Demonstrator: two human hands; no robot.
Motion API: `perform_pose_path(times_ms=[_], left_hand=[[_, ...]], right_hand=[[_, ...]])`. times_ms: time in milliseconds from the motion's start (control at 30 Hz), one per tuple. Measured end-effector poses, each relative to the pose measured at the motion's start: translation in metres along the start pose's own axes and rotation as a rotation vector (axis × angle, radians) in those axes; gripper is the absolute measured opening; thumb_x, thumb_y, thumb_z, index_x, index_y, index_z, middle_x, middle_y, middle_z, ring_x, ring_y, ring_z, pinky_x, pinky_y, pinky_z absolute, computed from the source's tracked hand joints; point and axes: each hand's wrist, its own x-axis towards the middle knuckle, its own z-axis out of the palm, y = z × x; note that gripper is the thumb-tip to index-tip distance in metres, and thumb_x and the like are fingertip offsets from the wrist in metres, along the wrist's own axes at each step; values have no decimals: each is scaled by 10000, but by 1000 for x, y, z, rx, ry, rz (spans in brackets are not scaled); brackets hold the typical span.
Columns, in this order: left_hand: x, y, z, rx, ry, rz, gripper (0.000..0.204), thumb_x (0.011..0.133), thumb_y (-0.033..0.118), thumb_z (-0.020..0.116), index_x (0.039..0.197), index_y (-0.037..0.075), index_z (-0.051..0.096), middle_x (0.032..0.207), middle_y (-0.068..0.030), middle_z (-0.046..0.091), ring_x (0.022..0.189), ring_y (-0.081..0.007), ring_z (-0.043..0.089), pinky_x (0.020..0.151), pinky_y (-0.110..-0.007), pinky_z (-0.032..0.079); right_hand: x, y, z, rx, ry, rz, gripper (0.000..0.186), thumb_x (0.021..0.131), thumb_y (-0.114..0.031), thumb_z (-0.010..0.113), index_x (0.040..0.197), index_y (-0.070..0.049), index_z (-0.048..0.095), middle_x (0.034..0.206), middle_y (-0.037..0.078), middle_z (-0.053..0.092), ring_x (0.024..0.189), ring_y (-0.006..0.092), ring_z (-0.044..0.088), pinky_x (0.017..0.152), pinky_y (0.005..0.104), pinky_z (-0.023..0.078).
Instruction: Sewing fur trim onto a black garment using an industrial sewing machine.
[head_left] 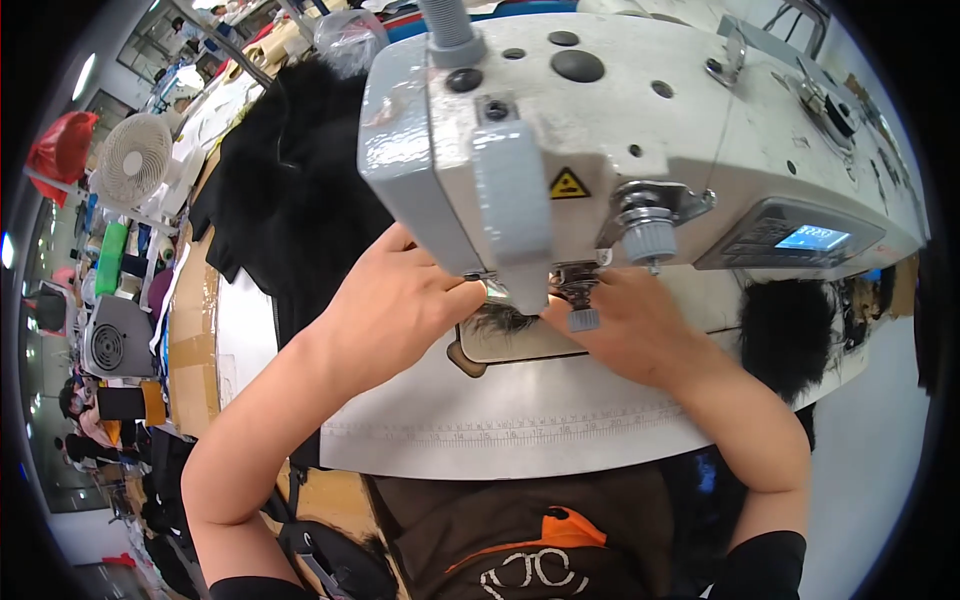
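Observation:
A white industrial sewing machine (650, 130) with a lit control panel (775, 233) fills the upper middle. My left hand (395, 310) is left of the needle area, its fingers bent and partly hidden by the machine head, gripping something I cannot make out. My right hand (630, 320) is right of the presser foot assembly (575, 285), its fingers curled and mostly hidden behind it. Dark fur (505, 322) shows between both hands under the needle area, on the sewing plate (520, 350). A ruler strip (500, 437) runs along the white bed's front.
Black fabric (280, 180) is heaped left of the machine. A black fur piece (785, 340) lies at the right. Farther left are a white fan (138, 160), red bag (62, 157), grey appliance (115, 335) and clutter. A black case (330, 560) lies lower left. People are in the upper-left background.

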Motion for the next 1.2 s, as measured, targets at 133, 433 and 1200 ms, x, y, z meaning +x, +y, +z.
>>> perform_pose_path(times_ms=[133,433,1200], left_hand=[[-13,13,5,-8,83,32,176,784,97,659,954,68,693,884,11,686,974,-183,663,948,-370,460],[-15,18,12,116,148,73,205,763,131,673,953,55,678,827,-6,619,859,-188,639,840,-344,458],[-13,20,36,277,-27,-12,80,780,126,646,855,100,638,752,-45,647,933,-233,640,1048,-449,435]], right_hand=[[-3,1,-6,-242,-28,-190,328,820,-171,716,1146,-202,744,1043,13,653,888,224,652,606,391,495],[-4,6,-5,-208,-13,-238,466,813,-166,677,1260,-290,722,1045,11,624,882,187,662,555,341,463],[-4,-2,-16,-386,-39,-122,106,784,-137,694,886,-113,712,1095,41,588,970,227,671,674,354,591]])
